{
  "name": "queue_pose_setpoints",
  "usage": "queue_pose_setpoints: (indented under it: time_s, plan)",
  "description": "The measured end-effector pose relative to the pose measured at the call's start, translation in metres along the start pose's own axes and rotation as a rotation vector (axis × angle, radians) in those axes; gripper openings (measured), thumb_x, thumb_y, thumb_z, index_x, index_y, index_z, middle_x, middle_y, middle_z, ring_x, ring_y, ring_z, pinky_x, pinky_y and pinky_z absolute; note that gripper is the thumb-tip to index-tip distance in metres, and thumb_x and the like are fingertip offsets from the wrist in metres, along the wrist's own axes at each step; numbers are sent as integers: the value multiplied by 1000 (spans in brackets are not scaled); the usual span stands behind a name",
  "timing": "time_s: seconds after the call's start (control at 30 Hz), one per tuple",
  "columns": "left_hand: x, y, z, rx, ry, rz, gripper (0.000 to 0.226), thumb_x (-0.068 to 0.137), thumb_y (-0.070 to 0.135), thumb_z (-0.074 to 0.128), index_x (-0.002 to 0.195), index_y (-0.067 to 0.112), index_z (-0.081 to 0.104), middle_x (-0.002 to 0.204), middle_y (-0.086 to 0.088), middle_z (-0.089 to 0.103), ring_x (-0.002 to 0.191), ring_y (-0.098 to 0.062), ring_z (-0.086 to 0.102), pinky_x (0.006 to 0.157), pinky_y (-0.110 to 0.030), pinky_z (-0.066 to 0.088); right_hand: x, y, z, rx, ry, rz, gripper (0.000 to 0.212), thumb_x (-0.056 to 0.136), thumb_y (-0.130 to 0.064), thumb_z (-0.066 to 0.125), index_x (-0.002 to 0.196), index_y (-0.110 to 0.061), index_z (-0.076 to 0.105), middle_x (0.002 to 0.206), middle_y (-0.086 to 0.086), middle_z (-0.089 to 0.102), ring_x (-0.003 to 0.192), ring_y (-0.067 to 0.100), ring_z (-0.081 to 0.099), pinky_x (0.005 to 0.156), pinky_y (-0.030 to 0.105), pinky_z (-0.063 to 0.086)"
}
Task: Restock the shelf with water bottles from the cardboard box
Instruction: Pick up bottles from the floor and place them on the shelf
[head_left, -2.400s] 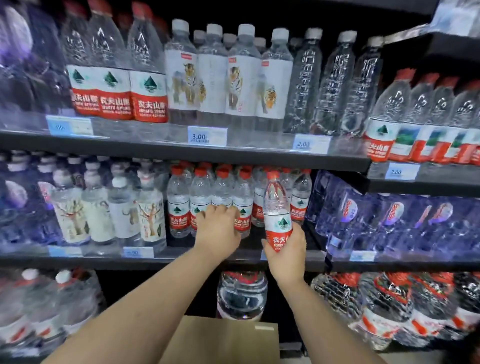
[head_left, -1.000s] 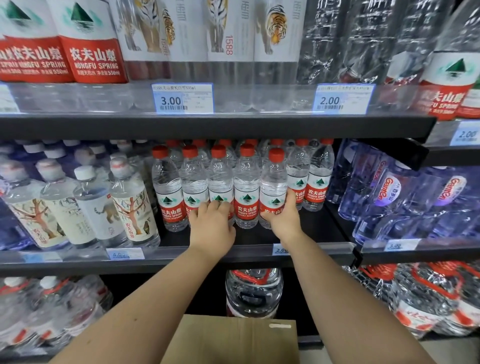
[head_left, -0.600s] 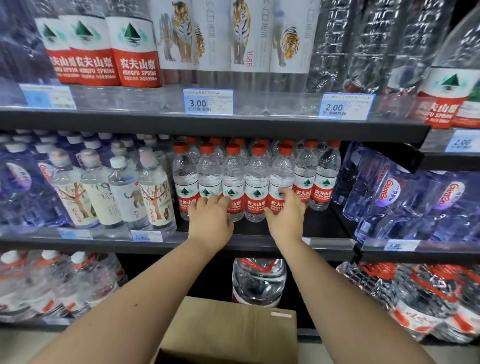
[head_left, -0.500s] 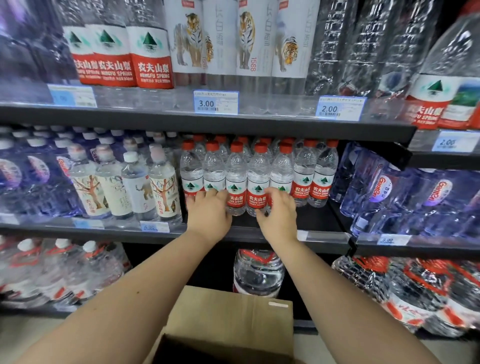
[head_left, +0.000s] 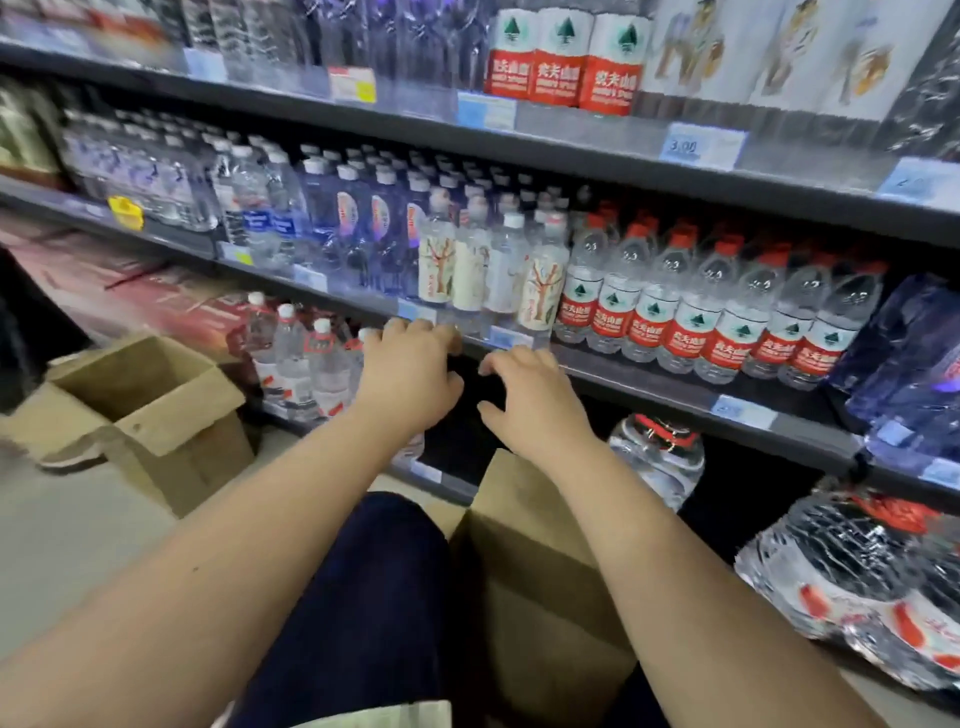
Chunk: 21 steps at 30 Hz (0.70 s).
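A row of small red-capped, red-labelled water bottles (head_left: 711, 312) stands at the front of the middle shelf (head_left: 649, 387), right of centre. My left hand (head_left: 410, 371) and my right hand (head_left: 530, 392) hover in front of the shelf edge, left of that row, fingers loosely curled and holding nothing. A cardboard box (head_left: 535, 561) stands on the floor below my right forearm, its inside hidden. A second cardboard box (head_left: 150, 410) stands open on the floor at the left, and what it holds is hidden.
White-labelled bottles (head_left: 488, 270) and blue bottles (head_left: 363, 223) fill the middle shelf to the left. Large shrink-wrapped bottles (head_left: 852, 582) lie at the lower right. Bigger bottles (head_left: 296, 358) stand on the bottom shelf. My dark-trousered knee (head_left: 374, 587) is between my arms.
Both hands have let go of the red-labelled bottles and pulled back off the shelf. The view has swung left and down, bringing a second open box into sight.
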<state>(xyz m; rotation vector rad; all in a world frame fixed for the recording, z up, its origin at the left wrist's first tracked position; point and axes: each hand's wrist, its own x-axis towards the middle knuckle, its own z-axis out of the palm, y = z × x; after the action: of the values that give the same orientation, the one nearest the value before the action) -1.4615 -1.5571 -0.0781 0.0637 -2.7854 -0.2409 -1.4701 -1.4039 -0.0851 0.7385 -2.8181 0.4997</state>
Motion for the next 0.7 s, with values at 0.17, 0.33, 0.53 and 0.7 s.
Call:
queue_pose_setpoints:
  time_s: [0.17, 0.33, 0.53, 0.7]
  plan:
    - [-54, -110, 4, -49, -17, -225, 31, 81, 33, 61, 112, 26, 59, 115, -3, 61, 113, -32, 49, 90, -43, 37, 16, -82, 65, 1, -88, -130, 35, 88, -26, 62, 121, -16, 55, 121, 6, 54, 114, 30, 44, 93, 41, 43]
    - [-105, -213, 26, -58, -11, -489, 33, 79, 25, 60, 112, 24, 62, 112, -11, 62, 109, -37, 50, 90, -42, 42, 45, -150, 138, -2, -248, -244, 40, 83, -20, 66, 121, -16, 56, 121, 8, 54, 118, 31, 42, 92, 39, 39]
    - [-166, -309, 79, -72, -138, -725, 36, 79, 26, 62, 114, 24, 60, 116, -8, 62, 112, -33, 50, 92, -43, 39, 70, -216, 238, -6, -427, -252, 40, 85, -25, 65, 122, -18, 54, 125, 8, 54, 121, 32, 44, 94, 38, 42]
    - [-212, -348, 139, -70, -328, -903, 40, 81, 29, 63, 120, 27, 58, 127, -6, 56, 121, -30, 47, 97, -42, 36, 60, -234, 332, 62, -613, -160, 35, 87, -25, 65, 119, -18, 56, 125, 7, 55, 119, 29, 45, 93, 36, 42]
